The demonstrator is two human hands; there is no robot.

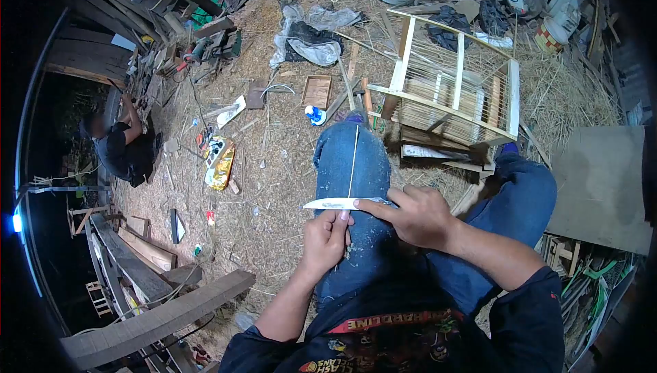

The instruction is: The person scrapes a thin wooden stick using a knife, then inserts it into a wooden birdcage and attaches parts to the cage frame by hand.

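Note:
My right hand is closed around the handle of a knife, its index finger laid along the blade. The blade points left across my thigh and crosses a thin stick, which runs from my fingers up along the jeans toward the knee. Just below the blade, my left hand pinches the lower part of the stick between thumb and fingers. Pale specks and shavings dot the jeans. A wooden frame cage with thin bars stands beyond my knees to the right.
Straw and shavings cover the ground. A small wooden box, a blue-and-white bottle and a yellow packet lie ahead. A wooden beam crosses at lower left, and a board lies right. Another person squats at far left.

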